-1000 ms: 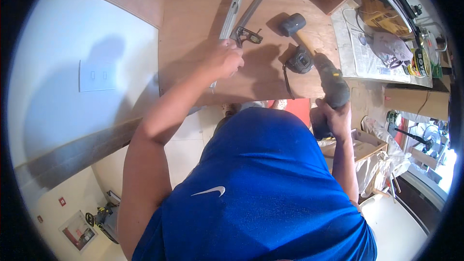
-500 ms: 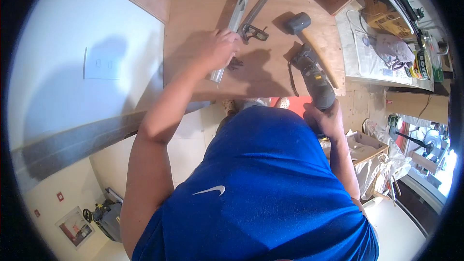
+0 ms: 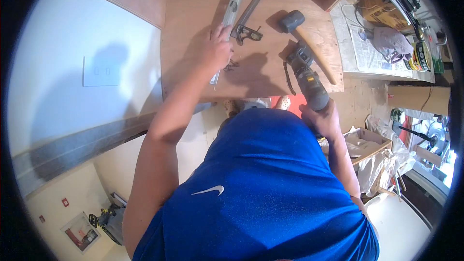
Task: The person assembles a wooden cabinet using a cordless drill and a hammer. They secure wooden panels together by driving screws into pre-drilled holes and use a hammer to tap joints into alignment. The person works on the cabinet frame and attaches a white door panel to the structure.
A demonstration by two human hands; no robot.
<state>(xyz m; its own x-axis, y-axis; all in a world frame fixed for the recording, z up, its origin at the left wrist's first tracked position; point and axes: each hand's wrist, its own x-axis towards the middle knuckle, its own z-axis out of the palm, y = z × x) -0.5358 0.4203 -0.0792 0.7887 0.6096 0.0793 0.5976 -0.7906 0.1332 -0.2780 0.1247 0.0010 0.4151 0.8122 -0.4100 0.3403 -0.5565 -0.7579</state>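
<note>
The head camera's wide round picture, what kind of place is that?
Probably a room being fixed up, or a small workshop: a black-headed mallet with a pale wooden handle lies on a flat brown wooden board, and the bare right hand holds a dark drill-like power tool.

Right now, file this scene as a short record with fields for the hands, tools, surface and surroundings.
Left hand: on a long metal bar
Right hand: gripping a dark power drill
Drill front: overlaps the tape measure in view; contact unclear
Near left hand: combination square; small dark pieces, too small to identify
Near drill: wooden-handled mallet
Surface: plywood sheet
Left side: white switch plate
Right side: newspaper on a side counter
</note>
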